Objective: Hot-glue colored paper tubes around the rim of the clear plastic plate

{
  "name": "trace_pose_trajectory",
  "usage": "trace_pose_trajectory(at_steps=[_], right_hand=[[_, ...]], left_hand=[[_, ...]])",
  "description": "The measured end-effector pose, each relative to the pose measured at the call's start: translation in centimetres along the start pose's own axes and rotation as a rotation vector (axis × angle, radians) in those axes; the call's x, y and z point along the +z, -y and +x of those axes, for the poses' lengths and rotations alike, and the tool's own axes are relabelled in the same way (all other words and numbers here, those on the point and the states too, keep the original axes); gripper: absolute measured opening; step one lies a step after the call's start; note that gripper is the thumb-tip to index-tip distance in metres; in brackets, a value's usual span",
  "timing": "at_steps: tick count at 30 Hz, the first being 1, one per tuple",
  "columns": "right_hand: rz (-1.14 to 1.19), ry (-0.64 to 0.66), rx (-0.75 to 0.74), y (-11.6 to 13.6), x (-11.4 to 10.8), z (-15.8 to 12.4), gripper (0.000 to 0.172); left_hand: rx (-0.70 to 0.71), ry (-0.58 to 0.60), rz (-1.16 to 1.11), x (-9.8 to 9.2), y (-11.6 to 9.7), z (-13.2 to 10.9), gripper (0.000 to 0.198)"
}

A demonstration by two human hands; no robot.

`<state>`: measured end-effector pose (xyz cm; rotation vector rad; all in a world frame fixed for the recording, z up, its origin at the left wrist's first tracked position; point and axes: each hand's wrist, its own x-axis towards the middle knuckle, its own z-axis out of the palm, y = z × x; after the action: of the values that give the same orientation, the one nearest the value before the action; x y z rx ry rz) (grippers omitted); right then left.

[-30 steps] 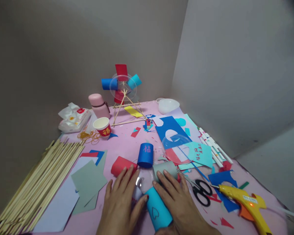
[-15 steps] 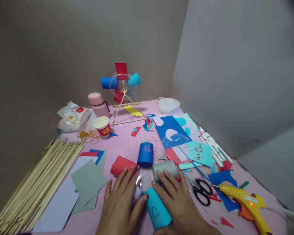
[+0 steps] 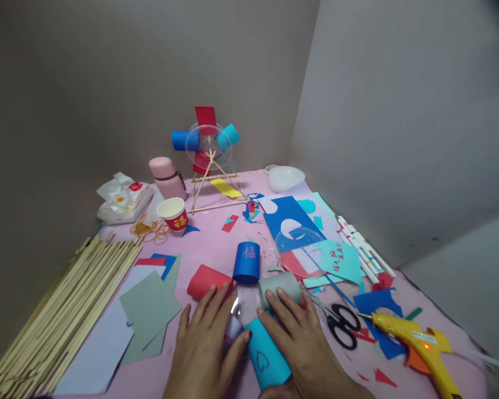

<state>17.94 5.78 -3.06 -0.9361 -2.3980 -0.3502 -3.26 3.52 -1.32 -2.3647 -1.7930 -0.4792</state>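
Note:
A clear plastic disc (image 3: 244,302) lies before me, ringed by paper tubes. My left hand (image 3: 210,338) rests with outstretched fingers, their tips at the red tube (image 3: 205,281) and the thumb tip against the light-blue tube (image 3: 268,357) with a drawn heart. A pale tube is mostly hidden beneath this hand. My right hand (image 3: 301,338) is spread too, fingertips on the grey tube (image 3: 285,285), its palm beside the light-blue tube. The dark-blue tube (image 3: 247,263), bearing a pink character, sits at the far side of the disc, touched by neither hand.
At right lie black-handled scissors (image 3: 343,327) and a yellow glue gun (image 3: 416,332) with its light on. Bamboo sticks (image 3: 70,316) cover the left. A stick-framed wheel (image 3: 210,149), a paper cup (image 3: 173,214) and a pink flask (image 3: 166,180) stand farther back.

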Motion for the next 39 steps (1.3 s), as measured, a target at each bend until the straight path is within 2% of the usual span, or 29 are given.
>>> trace_pose_trajectory(at_steps=[18,39], right_hand=[[0.068,0.052,0.023,0.22,0.54,-0.68,0.089],[0.022,0.023,0.000,0.09,0.18,-0.31,0.090]], left_hand=[[-0.027,0.020,-0.017,0.15,-0.13,0.19,0.046],[-0.020,0.009,-0.016,-0.10,-0.25,0.10,0.045]])
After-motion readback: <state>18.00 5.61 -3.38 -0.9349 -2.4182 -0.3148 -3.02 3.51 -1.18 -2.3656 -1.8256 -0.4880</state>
